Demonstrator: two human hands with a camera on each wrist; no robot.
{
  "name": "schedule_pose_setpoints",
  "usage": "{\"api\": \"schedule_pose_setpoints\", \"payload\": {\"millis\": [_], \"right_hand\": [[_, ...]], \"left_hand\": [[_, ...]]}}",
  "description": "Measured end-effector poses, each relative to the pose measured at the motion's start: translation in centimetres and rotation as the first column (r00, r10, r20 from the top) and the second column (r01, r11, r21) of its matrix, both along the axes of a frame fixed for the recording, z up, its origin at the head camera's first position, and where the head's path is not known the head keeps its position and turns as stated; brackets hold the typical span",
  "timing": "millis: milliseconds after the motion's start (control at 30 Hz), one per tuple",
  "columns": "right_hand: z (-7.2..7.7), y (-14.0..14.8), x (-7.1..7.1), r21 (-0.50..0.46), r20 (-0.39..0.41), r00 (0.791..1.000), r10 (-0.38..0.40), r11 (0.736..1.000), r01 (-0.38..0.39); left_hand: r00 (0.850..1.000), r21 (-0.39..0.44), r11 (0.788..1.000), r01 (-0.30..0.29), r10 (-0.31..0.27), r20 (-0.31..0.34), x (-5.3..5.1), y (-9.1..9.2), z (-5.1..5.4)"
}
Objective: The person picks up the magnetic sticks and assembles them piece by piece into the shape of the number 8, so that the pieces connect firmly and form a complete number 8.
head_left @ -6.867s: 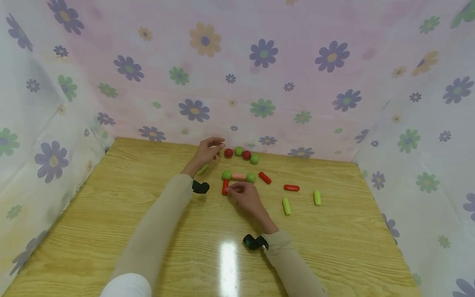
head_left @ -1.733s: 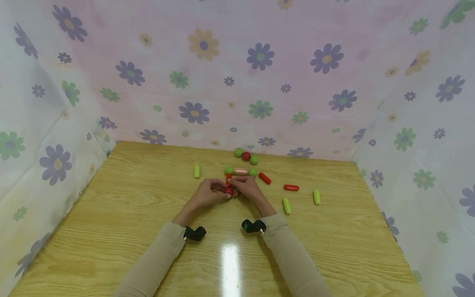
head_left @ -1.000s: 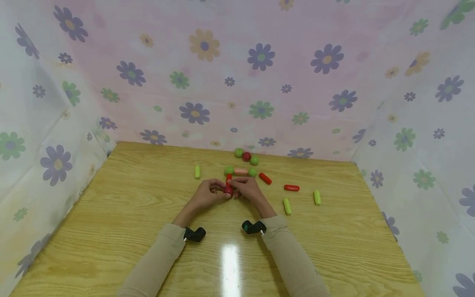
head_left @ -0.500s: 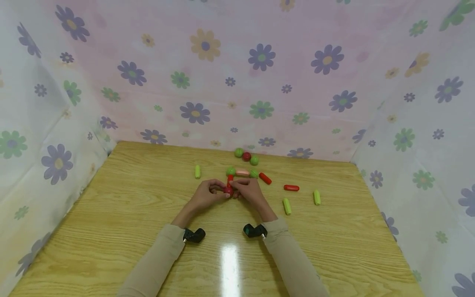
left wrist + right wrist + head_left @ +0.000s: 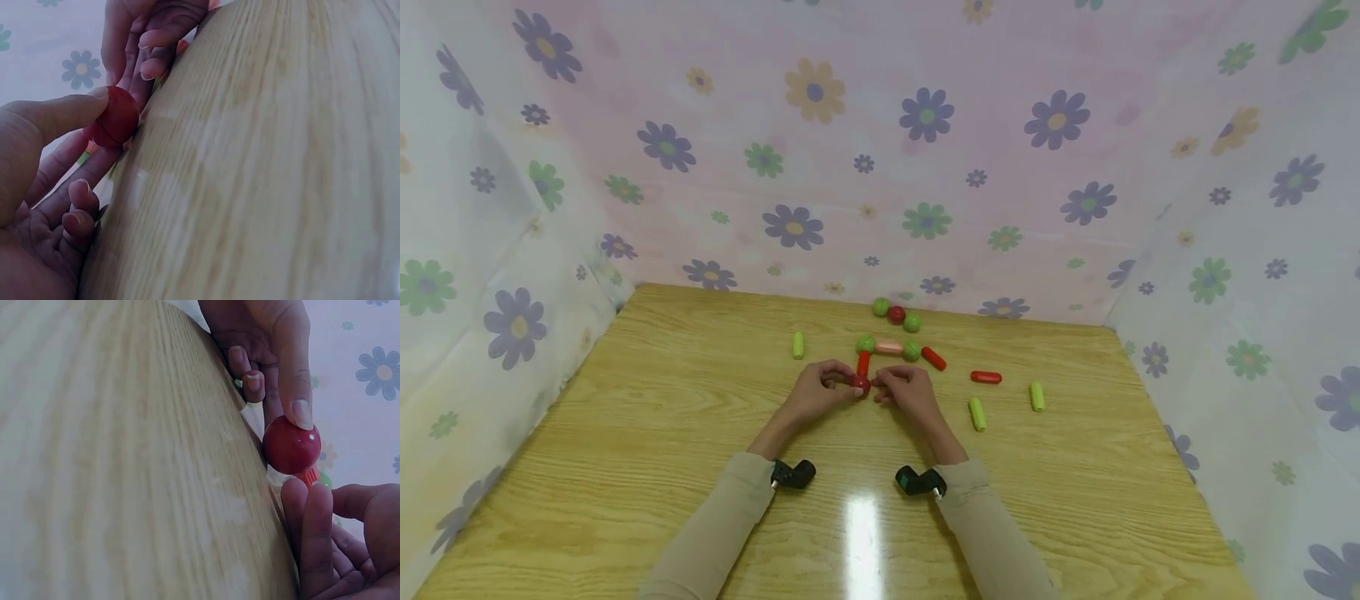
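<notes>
My left hand (image 5: 818, 392) pinches a dark red ball (image 5: 861, 384) between thumb and fingers; the left wrist view shows the thumb on top of the red ball (image 5: 119, 119). A red ridged stick (image 5: 863, 363) runs from that ball to a green ball (image 5: 866, 343) behind it. From there a peach stick (image 5: 889, 347) extends right to another green ball (image 5: 912, 351). Beside the dark red ball, my right hand (image 5: 913, 396) has its fingers bent loosely with nothing visible in them. In the right wrist view its fingertips (image 5: 317, 494) lie close to the stick's end.
Two green balls and a dark red ball (image 5: 896, 315) stand at the table's back edge. To the right lie red sticks (image 5: 986, 377) and yellow-green sticks (image 5: 977, 414). Another yellow-green stick (image 5: 798, 345) is on the left. Flowered cloth (image 5: 925, 167) surrounds the wooden table (image 5: 700, 433).
My left hand has brought a dark red ball from the back row to the red stick's near end. My right hand has let go of the stick and shifted slightly right.
</notes>
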State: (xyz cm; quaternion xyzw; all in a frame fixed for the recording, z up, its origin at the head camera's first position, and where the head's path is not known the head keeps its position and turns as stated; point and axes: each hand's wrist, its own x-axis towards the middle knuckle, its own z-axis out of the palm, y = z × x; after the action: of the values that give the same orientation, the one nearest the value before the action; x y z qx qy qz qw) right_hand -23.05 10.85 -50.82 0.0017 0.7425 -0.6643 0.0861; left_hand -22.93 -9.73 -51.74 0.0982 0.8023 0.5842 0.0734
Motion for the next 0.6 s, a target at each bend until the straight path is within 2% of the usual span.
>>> {"api": "schedule_pose_setpoints", "payload": {"millis": [133,267,467,600], "right_hand": [[0.0,0.3,0.5,-0.006,-0.005,1.000,0.009,1.000,-0.009],[0.1,0.8,0.8,0.005,0.023,0.999,0.023,1.000,-0.023],[0.4,1.8,0.7,0.047,0.060,0.993,0.102,0.993,-0.105],[0.5,2.5,0.5,0.042,0.099,0.984,0.145,0.988,-0.150]], "left_hand": [[1.000,0.012,1.000,-0.021,0.021,0.010,0.1,0.1,0.0],[1.000,0.011,1.000,-0.022,0.022,0.013,0.0,0.1,0.0],[1.000,0.015,1.000,-0.018,0.018,0.012,-0.1,0.1,-0.2],[1.000,0.026,1.000,-0.015,0.015,0.015,-0.1,0.0,-0.1]]}}
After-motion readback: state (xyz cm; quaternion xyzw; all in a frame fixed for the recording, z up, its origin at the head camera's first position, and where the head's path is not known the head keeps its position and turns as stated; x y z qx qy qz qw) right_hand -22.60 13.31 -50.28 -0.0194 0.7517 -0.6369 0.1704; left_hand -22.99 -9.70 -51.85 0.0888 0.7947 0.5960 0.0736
